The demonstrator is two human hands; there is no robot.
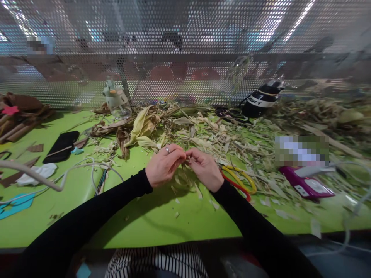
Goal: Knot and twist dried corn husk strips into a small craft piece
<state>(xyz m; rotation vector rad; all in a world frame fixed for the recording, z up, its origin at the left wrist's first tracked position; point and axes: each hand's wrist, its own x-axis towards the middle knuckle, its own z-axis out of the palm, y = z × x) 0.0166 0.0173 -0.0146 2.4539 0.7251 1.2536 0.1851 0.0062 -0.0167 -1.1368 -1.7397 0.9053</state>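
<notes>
My left hand [165, 165] wears a ring and pinches with thumb and index finger. Fingertip to fingertip with it, my right hand [205, 168] pinches as well. What lies between the fingertips is too small to make out. Pale shredded strips [185, 179] show just under both hands. Beyond the left hand lies a pale yellow-green corn husk [145, 125] with dry brown parts. Close by my right wrist is a looped tool handle in yellow and red [242, 180], partly hidden by the sleeve.
Husk scraps [208, 131] cover much of the green table [162, 227]. A clear bottle [117, 101] and a tilted black bottle [261, 99] stand by the perforated screen [185, 88]. At left are a black phone [61, 146] and a cable [37, 177]; at right, a purple power strip [307, 185].
</notes>
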